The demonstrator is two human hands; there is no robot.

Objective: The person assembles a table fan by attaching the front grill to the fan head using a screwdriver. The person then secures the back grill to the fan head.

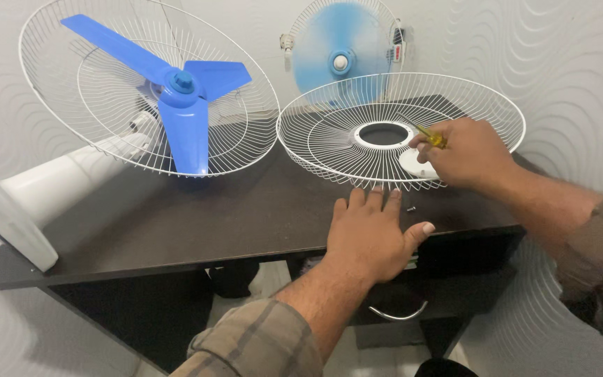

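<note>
Inside wire guard [343, 139], yellow-handled screwdriver [433, 137]

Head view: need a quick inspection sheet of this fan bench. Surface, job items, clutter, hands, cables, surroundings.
Surface: dark desk, mostly bare at the near edge.
Job's things: loose white wire guard lies dished side up on the desk; a yellow-handled screwdriver sits over it beside a white round cap.
Clutter: fan with blue blades lying on its side at left; a small dark bit, perhaps a screw, lies by the guard.
Hands: left hand flat on the desk, fingertips at the guard's rim; right hand grips the screwdriver.
Cables: nothing seen.
Surroundings: white wave-patterned wall; second blue fan behind; drawer handle below.
</note>
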